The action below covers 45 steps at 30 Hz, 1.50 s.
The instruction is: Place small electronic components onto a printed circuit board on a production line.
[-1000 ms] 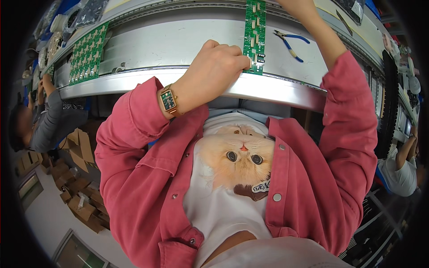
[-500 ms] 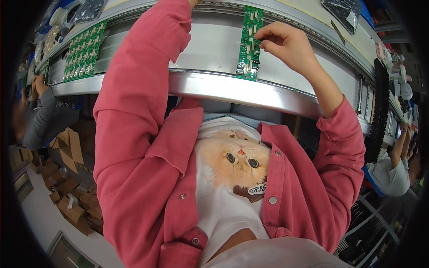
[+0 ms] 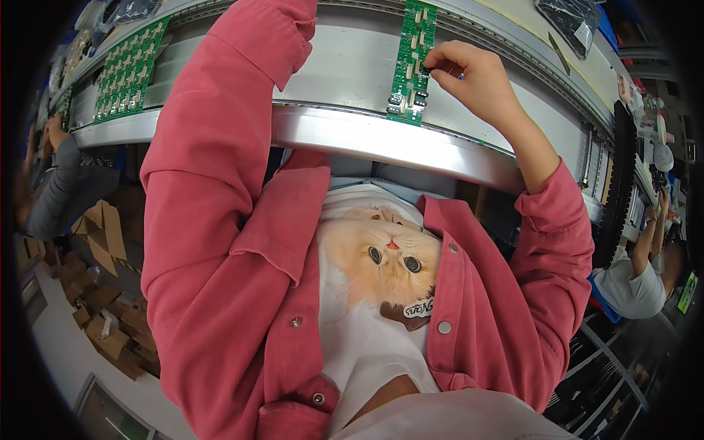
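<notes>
A long green circuit board lies across the conveyor rails, with rows of pale connectors and several black parts near its closer end. My right hand is over the board's right edge, thumb and index finger pinched together. At those fingertips shows a small dark component, partly covered by the fingers. My left arm, in a pink sleeve, reaches forward past the upper edge of the picture, so the left hand is out of sight.
Another green board panel rests farther left on the conveyor. A silver rail runs along its near side. Tweezers and a dark bagged item lie at the upper right. Other people work at both sides; cardboard boxes stand lower left.
My right thumb and index finger have come closer together, down at the board's edge. My left hand has passed out of view at the top. The whole view has shifted slightly.
</notes>
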### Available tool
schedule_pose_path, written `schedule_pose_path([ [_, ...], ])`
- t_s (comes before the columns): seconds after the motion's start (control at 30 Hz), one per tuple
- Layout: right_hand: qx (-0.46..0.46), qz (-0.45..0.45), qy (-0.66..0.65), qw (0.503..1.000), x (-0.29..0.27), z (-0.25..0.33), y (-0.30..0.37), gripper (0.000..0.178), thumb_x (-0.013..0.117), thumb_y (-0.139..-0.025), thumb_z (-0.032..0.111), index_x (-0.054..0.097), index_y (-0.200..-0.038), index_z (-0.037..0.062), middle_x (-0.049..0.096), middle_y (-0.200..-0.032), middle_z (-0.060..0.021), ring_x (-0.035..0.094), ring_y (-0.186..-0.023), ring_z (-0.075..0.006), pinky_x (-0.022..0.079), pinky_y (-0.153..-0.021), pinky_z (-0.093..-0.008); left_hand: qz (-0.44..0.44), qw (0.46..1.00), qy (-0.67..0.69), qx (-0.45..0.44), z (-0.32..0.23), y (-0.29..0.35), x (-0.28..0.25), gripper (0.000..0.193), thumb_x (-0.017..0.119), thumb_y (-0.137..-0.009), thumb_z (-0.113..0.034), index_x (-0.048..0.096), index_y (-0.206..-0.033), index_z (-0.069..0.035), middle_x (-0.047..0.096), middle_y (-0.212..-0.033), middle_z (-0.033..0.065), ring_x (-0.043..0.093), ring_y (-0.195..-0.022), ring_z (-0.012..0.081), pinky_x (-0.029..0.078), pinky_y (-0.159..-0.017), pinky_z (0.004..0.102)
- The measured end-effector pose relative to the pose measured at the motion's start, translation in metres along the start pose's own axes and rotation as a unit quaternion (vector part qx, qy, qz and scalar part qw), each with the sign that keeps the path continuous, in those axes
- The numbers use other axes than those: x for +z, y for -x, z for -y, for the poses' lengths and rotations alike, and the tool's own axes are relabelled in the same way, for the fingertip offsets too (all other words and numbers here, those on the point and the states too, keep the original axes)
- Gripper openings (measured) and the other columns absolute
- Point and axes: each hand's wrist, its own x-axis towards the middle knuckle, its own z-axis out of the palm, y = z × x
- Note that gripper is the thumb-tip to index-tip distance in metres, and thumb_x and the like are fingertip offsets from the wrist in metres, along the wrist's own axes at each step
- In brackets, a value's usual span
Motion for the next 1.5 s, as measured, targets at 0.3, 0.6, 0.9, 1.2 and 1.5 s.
schedule_pose_path([
  [0.3, 0.006, 0.007, 0.022, 1.0, 0.003, -0.003, -0.001, 0.014, 0.06, -0.073, -0.002, 0.066, -0.084, 0.0032, 0.064, -0.078, -0.0035, 0.055, -0.061, -0.0143, 0.045, -0.059, -0.0246, -0.021, 1.0, -0.011, 0.006, -0.007, 0.003, 0.001, 0.016, 0.054, -0.073, -0.015, 0.066, -0.069, -0.004, 0.066, -0.072, 0.0153, 0.062, -0.066, 0.0358, 0.049, -0.064, 0.0407],
  [0.6, -0.004, 0.019, 0.028, 0.999, 0.002, -0.003, -0.005, 0.013, 0.06, -0.073, -0.001, 0.067, -0.082, 0.0038, 0.064, -0.077, -0.0039, 0.055, -0.061, -0.0152, 0.045, -0.059, -0.0255, -0.06, 0.984, 0.169, 0.006, -0.021, 0.005, -0.009, 0.011, 0.058, -0.068, -0.007, 0.067, -0.073, -0.003, 0.066, -0.073, 0.0132, 0.061, -0.064, 0.0327, 0.049, -0.062, 0.0374],
  [0.9, -0.038, -0.047, 0.132, 0.989, -0.014, -0.018, -0.022, 0.015, 0.06, -0.073, 0.001, 0.068, -0.085, 0.0049, 0.064, -0.079, -0.0045, 0.056, -0.061, -0.0159, 0.045, -0.058, -0.0256, 0.094, 0.935, 0.342, -0.025, -0.057, 0.026, -0.06, 0.013, 0.061, -0.069, -0.007, 0.068, -0.078, -0.002, 0.065, -0.069, 0.0089, 0.057, -0.058, 0.0204, 0.048, -0.059, 0.0301],
  [1.2, 0.192, -0.027, 0.335, 0.922, -0.058, -0.153, -0.12, 0.023, 0.053, -0.073, 0.008, 0.067, -0.09, 0.0027, 0.066, -0.086, -0.0162, 0.059, -0.081, -0.036, 0.047, -0.076, -0.0393, 0.215, 0.893, 0.397, 0.005, -0.086, 0.048, -0.073, 0.015, 0.063, -0.067, -0.008, 0.068, -0.08, -0.001, 0.065, -0.068, 0.008, 0.056, -0.058, 0.0192, 0.048, -0.059, 0.0296],
  [1.5, 0.204, -0.088, 0.401, 0.888, -0.044, -0.132, -0.127, 0.019, 0.053, -0.073, 0.009, 0.066, -0.084, 0.002, 0.064, -0.085, -0.0183, 0.057, -0.081, -0.038, 0.046, -0.077, -0.041, 0.207, 0.935, 0.287, -0.001, -0.102, 0.095, -0.096, 0.011, 0.065, -0.073, -0.005, 0.064, -0.084, -0.003, 0.064, -0.078, 0.0075, 0.055, -0.061, 0.0211, 0.046, -0.059, 0.0312],
])
